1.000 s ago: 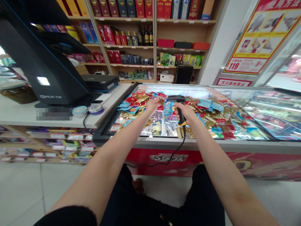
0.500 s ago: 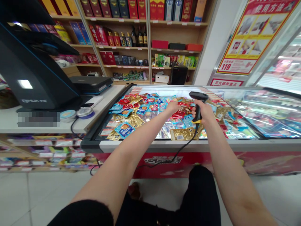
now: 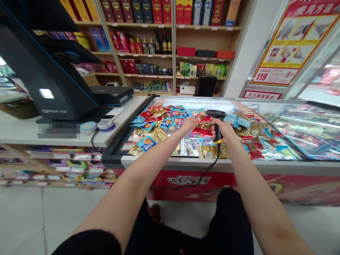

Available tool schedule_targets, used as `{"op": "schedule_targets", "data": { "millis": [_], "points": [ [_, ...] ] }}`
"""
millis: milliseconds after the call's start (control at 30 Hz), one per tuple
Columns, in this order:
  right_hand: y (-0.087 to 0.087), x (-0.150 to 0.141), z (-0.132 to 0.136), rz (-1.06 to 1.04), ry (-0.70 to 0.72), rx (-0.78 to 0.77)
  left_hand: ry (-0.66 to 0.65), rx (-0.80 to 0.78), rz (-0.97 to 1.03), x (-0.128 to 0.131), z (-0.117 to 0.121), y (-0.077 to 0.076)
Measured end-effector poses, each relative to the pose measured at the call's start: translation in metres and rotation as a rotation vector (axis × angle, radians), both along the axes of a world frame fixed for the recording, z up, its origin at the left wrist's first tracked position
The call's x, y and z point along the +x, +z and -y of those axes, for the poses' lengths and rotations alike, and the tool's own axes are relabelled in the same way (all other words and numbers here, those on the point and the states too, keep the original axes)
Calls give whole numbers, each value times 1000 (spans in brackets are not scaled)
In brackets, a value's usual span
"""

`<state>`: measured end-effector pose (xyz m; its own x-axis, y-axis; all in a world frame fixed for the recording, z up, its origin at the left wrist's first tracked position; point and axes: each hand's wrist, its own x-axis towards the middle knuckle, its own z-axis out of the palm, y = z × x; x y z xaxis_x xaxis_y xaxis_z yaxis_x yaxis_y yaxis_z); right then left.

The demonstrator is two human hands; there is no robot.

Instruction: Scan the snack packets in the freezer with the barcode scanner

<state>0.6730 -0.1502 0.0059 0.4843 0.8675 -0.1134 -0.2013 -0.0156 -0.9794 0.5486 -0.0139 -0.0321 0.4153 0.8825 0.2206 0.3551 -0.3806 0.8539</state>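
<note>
My right hand (image 3: 226,131) grips a black and yellow barcode scanner (image 3: 215,114) by its handle, with the head pointing left above the packets. The scanner's black cable (image 3: 215,161) hangs over the front of the chest freezer (image 3: 159,161). Beside it on the left, my left hand (image 3: 189,124) has its fingers pinched at the edge of a red and gold snack packet (image 3: 203,130); the fingertips are small and partly blurred. Gold packets (image 3: 156,134) and a blue packet (image 3: 147,143) lie on the glass top left of my left forearm. Another gold packet (image 3: 211,152) lies below the scanner.
More mixed packets (image 3: 252,131) spread over the glass to the right. At left, a counter (image 3: 90,140) carries a black checkout terminal (image 3: 61,92), a flat black device (image 3: 113,95) and two round tubs (image 3: 106,124). Shelves (image 3: 143,55) with boxes and bottles stand behind the freezer.
Both hands have moved right from one second ago, my left hand going over to the red packets. In the last half second the scanner has come back left, nearer my left hand.
</note>
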Motion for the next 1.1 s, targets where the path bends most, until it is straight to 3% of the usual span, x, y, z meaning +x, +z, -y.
{"op": "schedule_targets", "data": {
  "millis": [167, 367, 500, 600, 700, 900, 1100],
  "points": [
    [3, -24, -4, 2, 43, -44, 110, 35, -41, -62, -22, 7],
    [-5, -46, -15, -15, 107, -47, 237, 116, -185, -141, -43, 15],
    [-9, -58, -21, -5, 117, -53, 110, 87, -349, -174, -35, 20],
    [-10, -66, -23, 10, 139, -58, -95, -3, -438, -184, -22, 24],
    [-11, -72, -24, 10, 156, -57, -199, 12, -512, -186, -14, 26],
    [-13, -80, -21, 18, 157, -61, -215, 111, -662, -179, -27, 23],
    [-15, -81, -20, 35, 191, -78, -161, 55, -537, -177, -43, 23]
  ]
}}
